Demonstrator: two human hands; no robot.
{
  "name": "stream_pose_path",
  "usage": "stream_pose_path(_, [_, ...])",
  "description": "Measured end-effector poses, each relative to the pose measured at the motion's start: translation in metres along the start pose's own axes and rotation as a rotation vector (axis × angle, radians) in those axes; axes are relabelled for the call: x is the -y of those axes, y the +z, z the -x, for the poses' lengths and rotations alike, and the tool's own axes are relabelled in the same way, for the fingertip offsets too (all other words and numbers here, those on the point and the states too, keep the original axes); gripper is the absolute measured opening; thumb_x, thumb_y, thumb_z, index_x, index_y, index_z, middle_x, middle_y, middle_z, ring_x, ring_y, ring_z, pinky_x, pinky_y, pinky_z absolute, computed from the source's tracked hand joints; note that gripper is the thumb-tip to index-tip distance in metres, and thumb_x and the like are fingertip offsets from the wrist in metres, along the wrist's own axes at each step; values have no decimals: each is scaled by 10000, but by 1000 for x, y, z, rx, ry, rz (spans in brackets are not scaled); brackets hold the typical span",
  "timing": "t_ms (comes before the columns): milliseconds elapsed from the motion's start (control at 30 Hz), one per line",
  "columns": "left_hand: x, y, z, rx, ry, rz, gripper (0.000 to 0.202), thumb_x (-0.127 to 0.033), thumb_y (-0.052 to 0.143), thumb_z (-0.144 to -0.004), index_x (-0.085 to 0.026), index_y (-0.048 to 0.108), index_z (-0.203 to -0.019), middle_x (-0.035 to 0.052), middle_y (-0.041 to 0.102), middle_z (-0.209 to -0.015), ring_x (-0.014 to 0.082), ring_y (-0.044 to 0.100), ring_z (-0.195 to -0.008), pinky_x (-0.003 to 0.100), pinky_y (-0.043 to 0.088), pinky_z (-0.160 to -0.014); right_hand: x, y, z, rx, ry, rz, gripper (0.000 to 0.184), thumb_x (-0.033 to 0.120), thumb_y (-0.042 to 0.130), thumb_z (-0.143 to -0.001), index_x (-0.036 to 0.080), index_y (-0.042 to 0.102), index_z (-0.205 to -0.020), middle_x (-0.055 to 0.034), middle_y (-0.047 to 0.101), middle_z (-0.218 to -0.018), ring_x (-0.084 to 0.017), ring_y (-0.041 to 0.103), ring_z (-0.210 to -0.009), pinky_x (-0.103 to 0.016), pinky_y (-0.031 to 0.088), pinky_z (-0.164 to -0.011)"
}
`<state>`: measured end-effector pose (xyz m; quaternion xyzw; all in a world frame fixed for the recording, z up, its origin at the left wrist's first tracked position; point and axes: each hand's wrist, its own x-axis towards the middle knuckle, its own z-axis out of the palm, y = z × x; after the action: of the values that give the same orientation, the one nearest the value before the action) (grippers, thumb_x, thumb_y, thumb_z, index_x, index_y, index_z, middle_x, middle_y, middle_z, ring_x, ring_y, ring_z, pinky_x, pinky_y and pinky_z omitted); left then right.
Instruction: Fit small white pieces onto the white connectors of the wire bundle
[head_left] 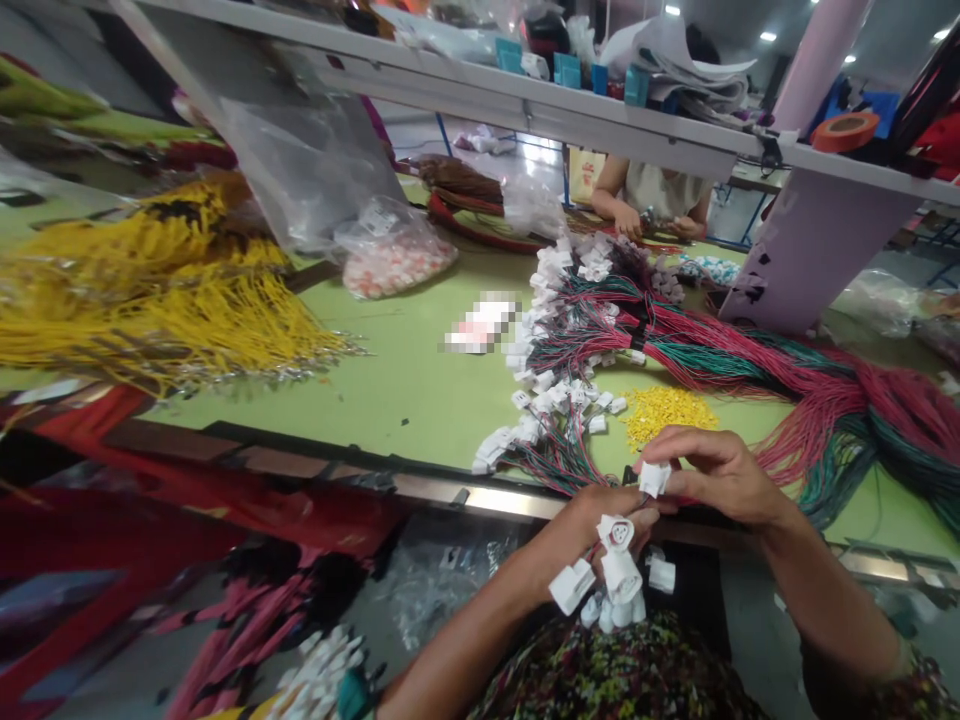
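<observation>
**A:** What lies on the green surface (pixel 420 390)?

**B:** At the left of the frame, a big sheaf of yellow wires (pixel 150 300). Upper middle, a clear bag (pixel 394 262) of what may be pink-and-white pieces, too blurred to be sure.

**A:** And to the right?

**B:** A sprawl of red and green wires (pixel 750 365), their white connectors (pixel 547 395) clustered mid-frame, with a small heap of yellow bits (pixel 667 408) just beside them.
</observation>
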<state>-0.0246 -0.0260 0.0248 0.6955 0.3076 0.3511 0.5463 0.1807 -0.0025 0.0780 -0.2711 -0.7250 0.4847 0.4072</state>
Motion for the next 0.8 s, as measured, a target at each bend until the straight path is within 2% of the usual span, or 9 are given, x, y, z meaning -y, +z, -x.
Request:
stream_pose_path(67, [2, 2, 0, -38, 43, -26, 332, -397, 589, -941, -166, 712, -736, 1, 609, -577, 116, 507, -493, 231, 405, -479, 0, 1, 1, -41, -80, 34, 186, 341, 752, -906, 270, 766, -1079, -34, 767, -979, -165, 718, -906, -303, 586, -810])
stream_pose_path(133, [3, 4, -1, -169, 89, 27, 242, -369, 698, -865, -164, 727, -990, 12, 675, -687, 134, 577, -564, 242, 467, -528, -1, 5, 3, -140, -170, 138, 174, 286, 766, -896, 274, 764, -1069, -32, 769, -955, -164, 718, -888, -298, 591, -794])
stream_pose_path(200, [2, 7, 0, -298, 96, 138, 455, -324, 797, -779, -164, 668, -1185, 45, 740, -802, 161, 654, -635, 267, 534, -583, -5, 11, 9, -227, -256, 312, 182, 210, 748, -904, 273, 757, -1074, -40, 771, -957, -168, 720, -878, -303, 596, -791])
stream_pose_path(333, [-7, 8, 3, -311, 18, 231, 293, -249, 808, -784, -161, 724, -1050, 83, 798, -833, 196, 740, -706, 309, 598, -668, -13, 24, 28, -282, -415, 636, 313, 111, 654, -945, 238, 701, -1227, -90, 766, -1000, -190, 723, -877, -316, 607, -751])
stream_pose_path(433, [-10, 8, 6, -274, -18, 215, 191, -235, 796, -794, -162, 756, -966, 72, 798, -767, 187, 739, -652, 291, 590, -621, -19, 31, 45, -283, -469, 761, 414, 74, 565, -974, 211, 615, -1362, -121, 762, -1048, -208, 726, -928, -337, 608, -752])
stream_pose_path(533, [-7, 10, 7, -237, -27, 190, 186, -218, 817, -772, -163, 762, -941, 52, 780, -716, 159, 708, -585, 264, 564, -575, -23, 38, 58, -290, -500, 818, 430, 60, 559, -962, 195, 603, -1368, -125, 769, -1041, -211, 729, -921, -336, 600, -740])
stream_pose_path(633, [-2, 12, 8, -238, -12, 234, 179, -214, 816, -776, -166, 745, -933, 57, 780, -768, 154, 712, -633, 255, 561, -608, -27, 42, 60, -312, -415, 730, 334, 110, 593, -957, 229, 647, -1265, -91, 777, -998, -202, 731, -857, -329, 596, -726])
stream_pose_path(733, [0, 14, 9, -332, 22, 387, 180, -261, 782, -831, -180, 689, -962, 57, 771, -855, 158, 731, -735, 253, 569, -671, -39, 37, 52, -501, -133, 508, 196, 182, 564, -991, 241, 648, -1158, -40, 754, -892, -166, 711, -728, -292, 587, -671])
stream_pose_path(800, [0, 13, 8, -408, 18, 499, 199, -303, 757, -867, -192, 637, -982, 38, 752, -887, 115, 695, -636, 215, 540, -590, -50, 26, 43, -557, 37, 478, 119, 208, 577, -979, 224, 663, -1060, -36, 733, -884, -161, 694, -720, -277, 568, -654])
